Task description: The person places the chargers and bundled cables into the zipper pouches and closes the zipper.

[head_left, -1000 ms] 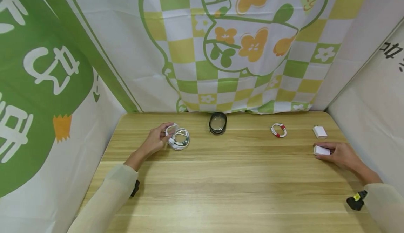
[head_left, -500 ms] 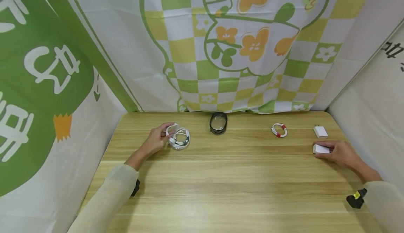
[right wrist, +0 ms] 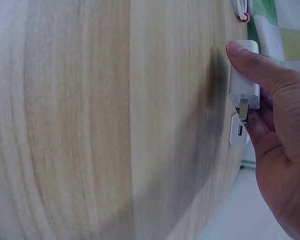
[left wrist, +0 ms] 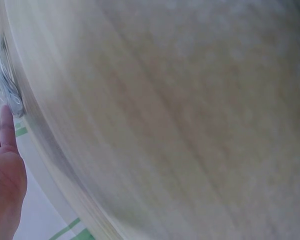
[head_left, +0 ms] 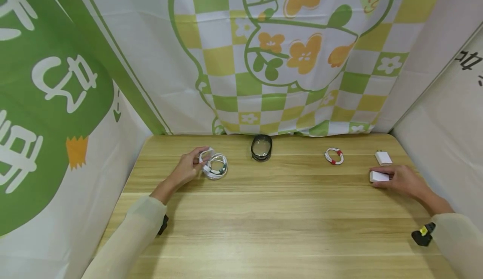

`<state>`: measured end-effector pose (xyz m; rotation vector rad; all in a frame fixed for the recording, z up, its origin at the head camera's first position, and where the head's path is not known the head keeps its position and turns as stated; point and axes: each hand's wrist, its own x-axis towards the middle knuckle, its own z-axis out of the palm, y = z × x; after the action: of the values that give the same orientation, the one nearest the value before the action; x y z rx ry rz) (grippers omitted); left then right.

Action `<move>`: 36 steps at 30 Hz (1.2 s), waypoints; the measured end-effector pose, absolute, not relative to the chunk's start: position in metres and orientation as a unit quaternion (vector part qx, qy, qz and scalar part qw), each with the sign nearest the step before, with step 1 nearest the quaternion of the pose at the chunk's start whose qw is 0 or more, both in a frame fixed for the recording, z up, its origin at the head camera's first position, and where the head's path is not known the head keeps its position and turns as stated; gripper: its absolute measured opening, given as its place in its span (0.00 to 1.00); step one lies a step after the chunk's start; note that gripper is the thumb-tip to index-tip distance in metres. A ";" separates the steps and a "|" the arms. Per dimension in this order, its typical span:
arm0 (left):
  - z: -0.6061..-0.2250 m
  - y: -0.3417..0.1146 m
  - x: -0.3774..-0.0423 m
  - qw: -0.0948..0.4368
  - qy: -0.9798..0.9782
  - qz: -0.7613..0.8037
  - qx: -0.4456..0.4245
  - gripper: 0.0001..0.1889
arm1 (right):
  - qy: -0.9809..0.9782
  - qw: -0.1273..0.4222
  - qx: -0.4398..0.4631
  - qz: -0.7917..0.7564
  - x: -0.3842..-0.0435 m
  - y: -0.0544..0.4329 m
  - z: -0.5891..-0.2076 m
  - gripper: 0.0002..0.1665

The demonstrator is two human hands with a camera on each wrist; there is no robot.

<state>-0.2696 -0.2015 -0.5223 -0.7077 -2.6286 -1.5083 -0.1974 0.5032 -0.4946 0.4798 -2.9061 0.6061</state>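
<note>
In the head view my left hand (head_left: 186, 168) pinches the left side of a coiled white cable (head_left: 219, 172), which lies on the table with a dark green tie on it. Only part of this hand (left wrist: 7, 185) shows at the edge of the left wrist view, near the coil. On the right, my right hand (head_left: 408, 181) holds a white charger plug (head_left: 379, 176) between thumb and fingers. Its metal prong shows in the right wrist view, pointing back towards the palm. Behind it a second white charger (head_left: 383, 157) lies on the table.
A coiled black cable (head_left: 261, 148) sits at the back of the wooden table (head_left: 271, 220). Farther right lies a small white cable ring (head_left: 334, 156) with red ties. Printed cloth (head_left: 245, 90) hangs along the table's back edge, with cloth walls at both sides.
My right hand has shifted slightly left with the charger plug, away from the second charger. My left hand has stayed at the white cable coil.
</note>
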 end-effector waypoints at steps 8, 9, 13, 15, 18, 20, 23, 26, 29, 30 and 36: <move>-0.522 -0.202 -0.268 0.013 -0.853 -0.472 -0.222 0.26 | -0.961 0.048 0.167 0.216 -0.201 0.494 -0.491 0.27; -0.522 -0.202 -0.269 0.014 -0.854 -0.471 -0.222 0.26 | -0.961 0.049 0.167 0.215 -0.202 0.493 -0.491 0.28; -0.523 -0.202 -0.269 0.013 -0.854 -0.472 -0.221 0.26 | -0.959 0.061 0.176 0.213 -0.204 0.488 -0.490 0.28; -0.522 -0.202 -0.268 0.012 -0.852 -0.474 -0.220 0.26 | -0.958 0.070 0.184 0.211 -0.205 0.485 -0.489 0.27; -0.522 -0.202 -0.268 0.011 -0.851 -0.475 -0.223 0.27 | -0.956 0.073 0.191 0.211 -0.206 0.481 -0.487 0.27; -0.522 -0.202 -0.269 0.010 -0.852 -0.475 -0.221 0.27 | -0.955 0.071 0.193 0.214 -0.207 0.479 -0.487 0.27; -0.522 -0.202 -0.269 0.009 -0.852 -0.474 -0.221 0.27 | -0.955 0.067 0.192 0.216 -0.209 0.478 -0.487 0.28; -0.522 -0.202 -0.269 0.006 -0.852 -0.476 -0.218 0.26 | -0.954 0.065 0.196 0.215 -0.211 0.476 -0.487 0.28; -0.523 -0.202 -0.269 0.005 -0.849 -0.480 -0.219 0.26 | -0.953 0.068 0.204 0.215 -0.212 0.474 -0.488 0.28; -0.523 -0.202 -0.269 0.005 -0.849 -0.481 -0.219 0.26 | -0.952 0.067 0.206 0.217 -0.213 0.473 -0.488 0.28; -0.526 -0.203 -0.270 0.006 -0.847 -0.486 -0.216 0.26 | -0.950 0.054 0.202 0.231 -0.213 0.467 -0.484 0.28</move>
<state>-0.2698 -0.2026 -0.5256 -0.6770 -2.6502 -1.5195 -0.2133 0.4669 -0.4842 0.6147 -2.8871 0.7022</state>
